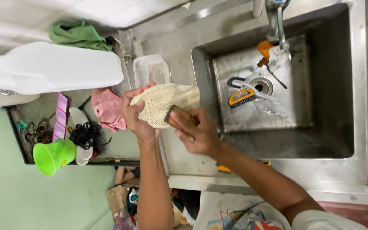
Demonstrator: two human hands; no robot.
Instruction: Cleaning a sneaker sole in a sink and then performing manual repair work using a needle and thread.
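I see a steel sink (337, 140) holding a yellow brush (241, 98) by the drain. A white jug (52, 68) lies left, above a pink rag (108, 109) and green cup (53, 156). My left hand (136, 115) clasps a cream ridged shoe (163, 105) over the counter; my right hand (199, 133) grips a wooden brush (180, 119) against its sole.

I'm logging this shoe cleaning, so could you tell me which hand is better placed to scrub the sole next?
Probably the right hand: it already grips the brown brush against the cream shoe sole. The left hand is occupied holding the shoe steady.
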